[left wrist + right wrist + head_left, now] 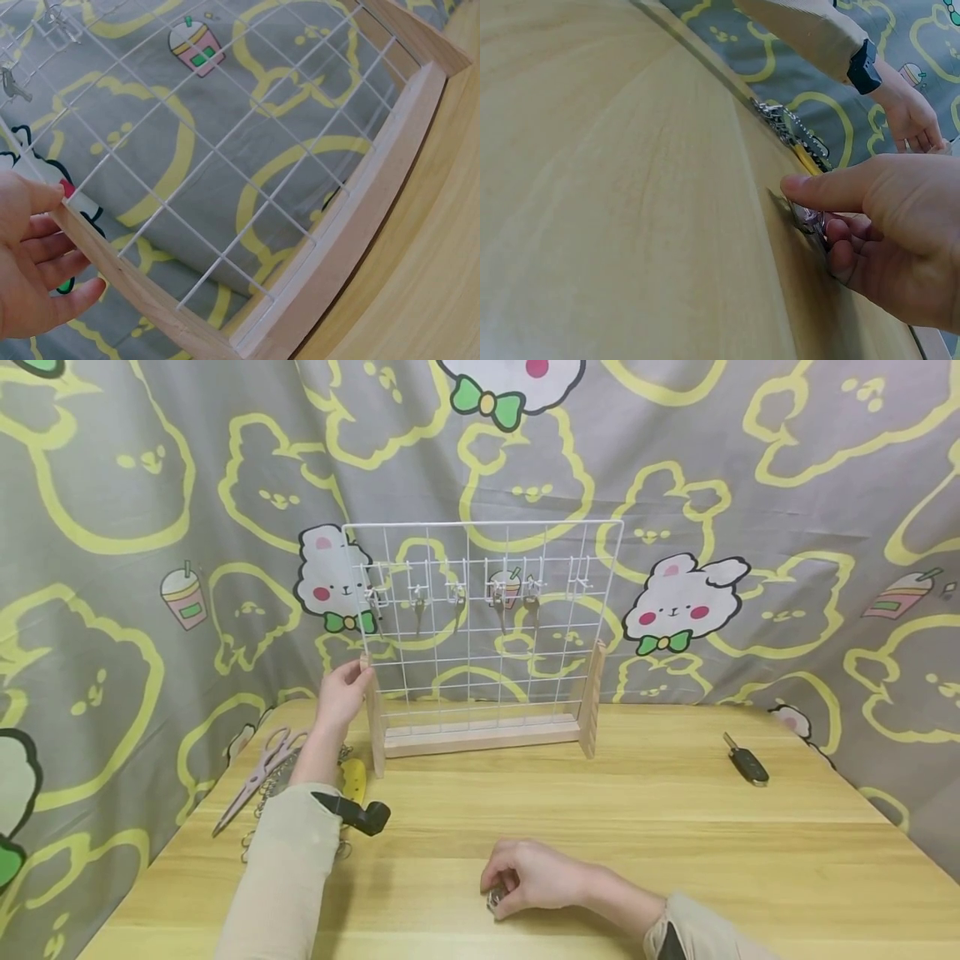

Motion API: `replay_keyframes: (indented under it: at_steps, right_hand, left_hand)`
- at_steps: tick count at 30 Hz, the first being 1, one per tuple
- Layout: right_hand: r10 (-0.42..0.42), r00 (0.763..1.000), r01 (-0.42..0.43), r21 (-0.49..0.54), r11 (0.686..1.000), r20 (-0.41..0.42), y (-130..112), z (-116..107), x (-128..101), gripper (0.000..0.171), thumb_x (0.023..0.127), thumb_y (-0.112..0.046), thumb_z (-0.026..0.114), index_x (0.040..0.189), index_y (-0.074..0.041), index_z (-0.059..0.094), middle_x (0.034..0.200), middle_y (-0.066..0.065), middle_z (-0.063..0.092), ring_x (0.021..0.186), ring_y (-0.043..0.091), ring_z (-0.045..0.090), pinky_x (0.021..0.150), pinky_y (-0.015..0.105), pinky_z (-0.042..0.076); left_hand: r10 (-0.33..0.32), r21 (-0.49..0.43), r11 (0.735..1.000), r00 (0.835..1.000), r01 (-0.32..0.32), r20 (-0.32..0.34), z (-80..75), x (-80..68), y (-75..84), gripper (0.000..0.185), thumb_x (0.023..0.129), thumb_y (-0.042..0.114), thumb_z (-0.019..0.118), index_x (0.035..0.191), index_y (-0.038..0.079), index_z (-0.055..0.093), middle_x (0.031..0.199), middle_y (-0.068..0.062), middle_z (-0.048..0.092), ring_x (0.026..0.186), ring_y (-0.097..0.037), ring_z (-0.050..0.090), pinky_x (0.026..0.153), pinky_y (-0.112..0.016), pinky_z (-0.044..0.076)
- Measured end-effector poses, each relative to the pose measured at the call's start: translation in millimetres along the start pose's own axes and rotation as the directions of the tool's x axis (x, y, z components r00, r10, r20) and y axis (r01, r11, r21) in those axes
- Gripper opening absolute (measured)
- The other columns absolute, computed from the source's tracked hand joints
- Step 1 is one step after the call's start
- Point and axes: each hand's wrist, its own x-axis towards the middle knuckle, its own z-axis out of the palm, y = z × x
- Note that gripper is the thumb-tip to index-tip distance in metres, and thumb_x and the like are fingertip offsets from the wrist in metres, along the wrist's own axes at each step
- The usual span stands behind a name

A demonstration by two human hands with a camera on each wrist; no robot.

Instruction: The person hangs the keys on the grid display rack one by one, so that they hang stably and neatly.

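Observation:
A white wire grid rack (468, 656) on a wooden base stands at the back of the table. Several keys (457, 606) hang on hooks across its upper part. My left hand (343, 693) pinches the top of the rack's left wooden post (142, 292), its thumb against the corner by the wire and the other fingers beyond the post. Low at the table's front middle, my right hand (536, 877) holds a small shiny metal piece (810, 217) between thumb and fingers. Those fingers partly cover it, so its exact kind cannot be told.
Purple-handled scissors (258, 772) lie at the left, beside a heap of metal rings (272, 783) and a yellow item (354, 779), partly behind my left arm. A black car key (747, 764) lies at the right. A patterned curtain (675, 435) hangs behind the table.

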Motion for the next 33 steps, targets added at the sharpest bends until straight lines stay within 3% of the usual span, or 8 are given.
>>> replay_keyframes:
  at_steps: [7, 14, 17, 22, 27, 30, 33]
  right_hand:
    - [0.015, 1.000, -0.015, 0.020, 1.000, 0.016, 2.0, -1.9, 0.9, 0.017, 0.074, -0.016, 0.077, 0.087, -0.014, 0.066, 0.082, -0.015, 0.051, 0.066, -0.007, 0.045, 0.056, 0.014, 0.047]
    - [0.041, 0.999, -0.037, 0.216, 0.976, -0.018, 6.5, -1.5, 1.6, 0.006, 0.078, -0.002, 0.070, 0.081, -0.007, 0.068, 0.080, -0.011, 0.056, 0.064, -0.004, 0.052, 0.054, 0.017, 0.051]
    - [0.052, 0.998, -0.040, 0.251, 0.967, -0.041, 8.2, -1.2, 1.7, 0.006, 0.080, 0.001, 0.068, 0.079, -0.005, 0.067, 0.079, -0.009, 0.057, 0.061, -0.003, 0.053, 0.051, 0.018, 0.052]
    - [0.058, 0.993, -0.030, 0.244, 0.969, -0.107, 9.5, -6.2, 1.9, 0.005, 0.081, -0.001, 0.067, 0.079, -0.006, 0.067, 0.079, -0.007, 0.059, 0.060, -0.002, 0.052, 0.050, 0.019, 0.051]
    - [0.070, 0.976, -0.027, 0.207, 0.978, -0.204, 9.8, -19.0, 1.6, 0.005, 0.080, -0.003, 0.068, 0.082, -0.008, 0.068, 0.079, -0.005, 0.061, 0.066, 0.001, 0.053, 0.059, 0.019, 0.051]
    - [0.104, 0.962, -0.047, 0.225, 0.973, -0.251, 9.1, -27.9, 0.6, 0.005, 0.080, -0.003, 0.068, 0.083, -0.007, 0.068, 0.080, -0.005, 0.062, 0.071, 0.004, 0.055, 0.064, 0.021, 0.052]
    - [0.150, 0.950, -0.074, 0.269, 0.960, -0.275, 7.9, -36.7, -1.4, 0.003, 0.082, -0.005, 0.068, 0.084, -0.004, 0.067, 0.080, -0.001, 0.063, 0.067, 0.007, 0.057, 0.059, 0.023, 0.053]
  left_hand:
    - [-0.003, -0.008, 1.000, 1.000, 0.003, 0.003, 0.1, -0.8, 0.2, 0.051, 0.099, 0.022, 0.045, 0.142, -0.001, 0.031, 0.144, -0.020, 0.035, 0.131, -0.031, 0.034, 0.107, -0.042, 0.031]
    - [0.004, -0.009, 1.000, 1.000, -0.004, 0.002, -0.1, -0.3, 0.2, 0.050, 0.098, 0.020, 0.045, 0.142, -0.001, 0.031, 0.143, -0.020, 0.035, 0.131, -0.032, 0.034, 0.107, -0.042, 0.031]
    - [0.004, -0.010, 1.000, 1.000, -0.004, 0.001, 0.0, 0.3, -0.1, 0.050, 0.098, 0.020, 0.046, 0.142, -0.002, 0.031, 0.143, -0.020, 0.035, 0.131, -0.032, 0.034, 0.107, -0.042, 0.031]
    - [0.004, -0.010, 1.000, 1.000, -0.004, 0.000, 0.5, 0.3, -0.1, 0.050, 0.098, 0.020, 0.046, 0.141, -0.002, 0.032, 0.143, -0.021, 0.036, 0.130, -0.032, 0.035, 0.107, -0.042, 0.031]
    - [0.002, -0.016, 1.000, 1.000, -0.002, 0.000, 0.5, -0.3, 0.3, 0.050, 0.098, 0.021, 0.045, 0.141, -0.001, 0.031, 0.143, -0.020, 0.036, 0.131, -0.032, 0.034, 0.107, -0.042, 0.031]
    - [-0.004, -0.022, 1.000, 1.000, 0.004, -0.001, 0.2, -0.3, 0.3, 0.051, 0.098, 0.022, 0.046, 0.142, -0.001, 0.032, 0.143, -0.020, 0.035, 0.131, -0.031, 0.034, 0.107, -0.042, 0.031]
    - [-0.008, -0.022, 1.000, 1.000, 0.008, 0.000, -0.2, -0.2, 0.0, 0.051, 0.098, 0.023, 0.046, 0.142, 0.000, 0.031, 0.144, -0.019, 0.035, 0.131, -0.031, 0.034, 0.108, -0.042, 0.030]
